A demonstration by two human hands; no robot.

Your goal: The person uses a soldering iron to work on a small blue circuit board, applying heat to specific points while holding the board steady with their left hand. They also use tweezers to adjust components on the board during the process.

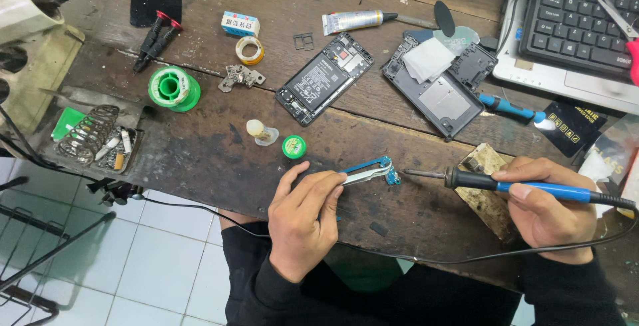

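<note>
Left hand (303, 223) clamped on tweezers (363, 177) pinning small blue board (393, 177) at centre frame, right hand (549, 209) closed around soldering iron (526, 186): tip best brought in low and briefly, board kept flat against surface (206, 160).

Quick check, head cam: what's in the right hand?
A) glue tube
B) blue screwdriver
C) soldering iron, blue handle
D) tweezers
C: the right hand grips a soldering iron with a blue handle, its tip pointing left toward the small blue board that the left hand pinches with tweezers. The blue screwdriver lies untouched on the bench.
</note>
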